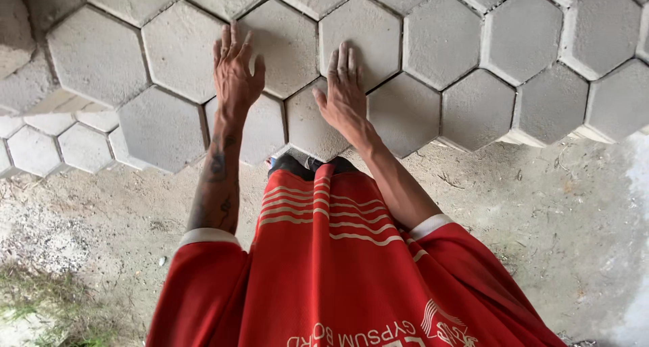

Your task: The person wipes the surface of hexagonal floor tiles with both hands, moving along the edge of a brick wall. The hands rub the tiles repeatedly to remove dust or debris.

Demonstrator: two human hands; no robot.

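Hexagonal pavers [439, 39] lie packed edge to edge across the top, with only thin joints between them, too narrow for fingers. Both hands, left [236, 73] and right [345, 97], lie flat on this surface. Below the laid edge, bare sandy ground [541, 218] is open on either side of the red shirt [331, 266], which covers the middle

No packages, labels, signs or screens showed anywhere around the stacked grey hexagonal paving blocks [368, 32], nor on the sandy ground below them. The only lettering in view was pale print with a small emblem on the red shirt [338, 272], low in the frame beneath the blocks, running upside down across the cloth near the bottom edge.
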